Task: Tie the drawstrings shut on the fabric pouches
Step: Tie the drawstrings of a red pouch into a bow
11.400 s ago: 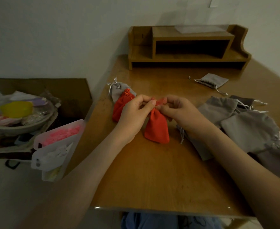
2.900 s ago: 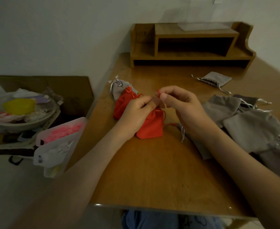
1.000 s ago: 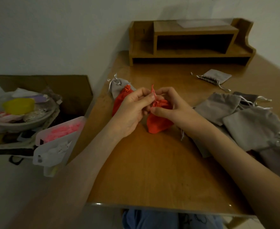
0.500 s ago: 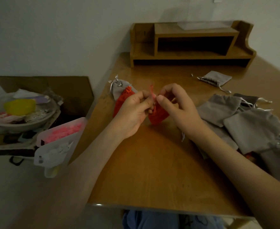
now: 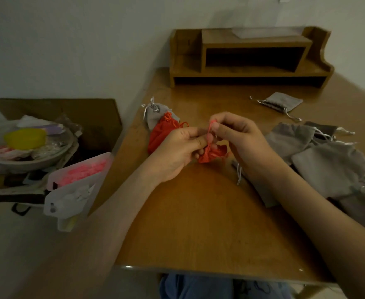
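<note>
Over the counter's (image 5: pixel 198 223) middle, from the head camera: gripping the bunched red pouch (image 5: pixel 212 155) in the curled left hand (image 5: pixel 175 154), pinching its red drawstring (image 5: pixel 209 131) taut and upward with the right hand's (image 5: pixel 242 141) thumb and forefinger.

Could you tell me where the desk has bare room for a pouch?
Free: the desk nearer than the left hand and right hand, up to its front edge; also the strip between them and the shelf. Crowded: the grey pile at right, tied pouches at left.
</note>
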A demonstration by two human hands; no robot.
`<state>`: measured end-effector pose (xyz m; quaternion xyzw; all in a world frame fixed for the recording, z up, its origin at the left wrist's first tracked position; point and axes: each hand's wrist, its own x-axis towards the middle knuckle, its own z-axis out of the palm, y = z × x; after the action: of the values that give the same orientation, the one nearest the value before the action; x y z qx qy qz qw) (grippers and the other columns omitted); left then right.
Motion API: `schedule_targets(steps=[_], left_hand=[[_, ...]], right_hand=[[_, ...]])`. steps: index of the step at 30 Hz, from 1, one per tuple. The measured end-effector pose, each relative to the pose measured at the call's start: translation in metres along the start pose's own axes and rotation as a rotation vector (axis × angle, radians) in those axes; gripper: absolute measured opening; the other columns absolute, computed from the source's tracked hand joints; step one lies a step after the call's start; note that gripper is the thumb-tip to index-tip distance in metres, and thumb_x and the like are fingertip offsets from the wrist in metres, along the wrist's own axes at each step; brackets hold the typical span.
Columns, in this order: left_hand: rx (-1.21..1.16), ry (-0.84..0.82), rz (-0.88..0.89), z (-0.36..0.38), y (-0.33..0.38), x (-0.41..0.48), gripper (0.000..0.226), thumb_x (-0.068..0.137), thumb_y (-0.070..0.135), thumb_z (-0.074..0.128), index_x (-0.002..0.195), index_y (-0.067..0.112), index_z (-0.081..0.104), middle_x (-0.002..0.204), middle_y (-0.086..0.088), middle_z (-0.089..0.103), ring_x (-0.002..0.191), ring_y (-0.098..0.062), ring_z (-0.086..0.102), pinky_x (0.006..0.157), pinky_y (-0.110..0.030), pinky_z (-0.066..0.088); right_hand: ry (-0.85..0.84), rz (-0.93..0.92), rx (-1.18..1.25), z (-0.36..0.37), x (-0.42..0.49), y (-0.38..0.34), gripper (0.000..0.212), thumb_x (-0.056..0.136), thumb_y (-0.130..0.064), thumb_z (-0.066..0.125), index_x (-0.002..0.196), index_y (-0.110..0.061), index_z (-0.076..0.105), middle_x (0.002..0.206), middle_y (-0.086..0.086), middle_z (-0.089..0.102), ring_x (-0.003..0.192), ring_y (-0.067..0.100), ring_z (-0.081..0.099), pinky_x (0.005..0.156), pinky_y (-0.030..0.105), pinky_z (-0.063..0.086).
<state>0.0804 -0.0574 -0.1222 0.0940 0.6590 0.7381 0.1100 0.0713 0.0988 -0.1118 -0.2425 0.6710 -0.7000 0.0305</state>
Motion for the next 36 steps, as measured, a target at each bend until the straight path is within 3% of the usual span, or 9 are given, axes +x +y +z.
schedule_targets(steps=[5, 9, 15, 17, 20, 25, 28, 32, 36], left_hand=[[-0.06, -0.059, -0.068, -0.002, 0.002, 0.0, 0.024, 0.097, 0.017, 0.045, 0.102, 0.007, 0.065, 0.071, 0.004, 0.065, 0.057, -0.002, 0.045, 0.055, -0.013, 0.04], [-0.097, -0.067, -0.09, -0.004, 0.002, 0.0, 0.04, 0.081, 0.04, 0.052, 0.1, 0.008, 0.067, 0.08, -0.001, 0.064, 0.063, -0.007, 0.045, 0.061, -0.017, 0.041], [-0.032, -0.05, -0.049, -0.002, 0.0, 0.0, 0.03, 0.078, 0.022, 0.062, 0.105, 0.011, 0.065, 0.099, -0.009, 0.067, 0.09, -0.018, 0.061, 0.082, -0.031, 0.048], [-0.057, 0.014, 0.001, -0.001, 0.0, 0.001, 0.023, 0.076, 0.021, 0.063, 0.098, 0.014, 0.064, 0.093, -0.007, 0.067, 0.086, -0.019, 0.06, 0.075, -0.028, 0.047], [-0.12, 0.15, 0.09, -0.004, 0.002, 0.003, 0.01, 0.074, 0.021, 0.064, 0.075, 0.017, 0.054, 0.074, 0.001, 0.059, 0.069, -0.012, 0.05, 0.064, -0.024, 0.036], [-0.218, 0.171, 0.14, -0.004, 0.001, 0.003, 0.016, 0.081, 0.014, 0.061, 0.071, 0.014, 0.048, 0.064, 0.005, 0.058, 0.057, -0.005, 0.045, 0.054, -0.017, 0.04], [-0.292, 0.152, 0.138, -0.004, 0.003, 0.004, 0.018, 0.088, 0.005, 0.055, 0.072, 0.012, 0.051, 0.07, 0.0, 0.066, 0.059, -0.005, 0.053, 0.057, -0.016, 0.046], [-0.322, 0.141, 0.154, -0.002, 0.005, 0.003, 0.014, 0.078, 0.01, 0.061, 0.069, 0.014, 0.051, 0.079, -0.002, 0.069, 0.057, -0.003, 0.052, 0.056, -0.014, 0.044], [-0.205, 0.18, 0.183, -0.003, 0.006, 0.002, 0.016, 0.078, 0.017, 0.064, 0.071, 0.017, 0.05, 0.1, 0.0, 0.071, 0.053, -0.002, 0.04, 0.051, -0.014, 0.035]], right_hand=[[0.019, -0.024, -0.081, -0.001, 0.002, 0.0, 0.017, 0.095, -0.001, 0.047, 0.084, -0.009, 0.057, 0.071, -0.005, 0.055, 0.065, 0.0, 0.051, 0.066, 0.013, 0.043], [0.013, -0.032, -0.118, -0.003, 0.003, -0.001, 0.018, 0.095, -0.001, 0.048, 0.084, -0.011, 0.058, 0.074, -0.008, 0.058, 0.068, -0.002, 0.054, 0.067, 0.012, 0.044], [0.013, -0.085, -0.196, -0.001, 0.002, 0.001, 0.01, 0.093, -0.006, 0.055, 0.09, -0.014, 0.061, 0.087, 0.0, 0.058, 0.077, 0.002, 0.057, 0.069, 0.016, 0.047], [0.072, -0.101, -0.244, 0.003, 0.0, 0.001, 0.008, 0.092, -0.012, 0.058, 0.101, -0.01, 0.058, 0.087, -0.001, 0.056, 0.078, 0.004, 0.055, 0.068, 0.02, 0.048], [0.178, -0.124, -0.427, 0.007, -0.001, 0.006, 0.03, 0.086, -0.029, 0.067, 0.104, -0.016, 0.048, 0.083, -0.003, 0.048, 0.072, 0.005, 0.047, 0.062, 0.023, 0.043], [0.052, -0.213, -0.908, 0.011, 0.0, 0.018, 0.04, 0.079, -0.048, 0.066, 0.097, -0.016, 0.048, 0.091, -0.005, 0.049, 0.081, 0.009, 0.044, 0.068, 0.017, 0.036], [0.053, -0.148, -0.843, 0.012, -0.002, 0.018, 0.029, 0.086, -0.029, 0.067, 0.1, -0.013, 0.048, 0.087, -0.005, 0.053, 0.073, 0.007, 0.049, 0.062, 0.015, 0.041], [0.089, -0.054, -0.652, 0.011, -0.002, 0.013, 0.023, 0.087, -0.005, 0.054, 0.108, -0.013, 0.048, 0.088, -0.003, 0.059, 0.073, 0.008, 0.055, 0.064, 0.025, 0.046], [0.138, 0.096, -0.402, 0.009, 0.002, 0.01, 0.024, 0.093, -0.004, 0.048, 0.108, -0.023, 0.047, 0.097, -0.004, 0.059, 0.082, 0.014, 0.056, 0.069, 0.029, 0.044]])
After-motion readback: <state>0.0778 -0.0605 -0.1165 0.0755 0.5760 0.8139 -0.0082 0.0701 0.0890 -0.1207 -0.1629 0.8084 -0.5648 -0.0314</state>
